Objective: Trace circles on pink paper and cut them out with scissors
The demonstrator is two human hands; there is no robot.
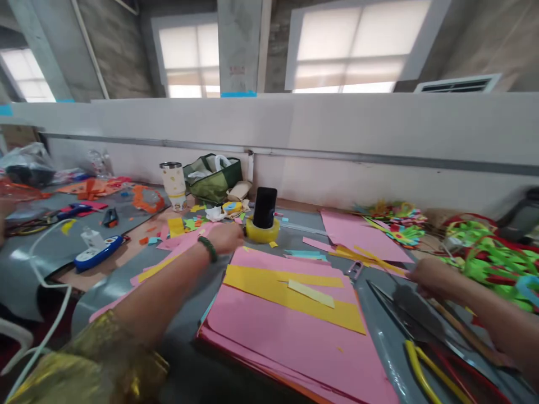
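Note:
My left hand [227,238], a green bracelet on its wrist, reaches to the left side of the yellow tape roll [261,231]. Its fingers look curled, and what they hold, if anything, is hidden. A dark phone [265,207] stands upright in the roll. On the right, my right hand [428,276] is closed beside the end of some yellow paper strips [370,257]; whether it grips one I cannot make out. Between my arms lies a stack of pink paper sheets [269,336] topped by a wide yellow strip [295,299] and a pale yellow piece [311,294].
Scissors with yellow handles [416,370] and other long tools lie below my right hand. Green and red paper cuttings [475,247] pile up at the right. A tumbler [173,186], a green bag [214,179] and a blue power strip [99,253] are on the left.

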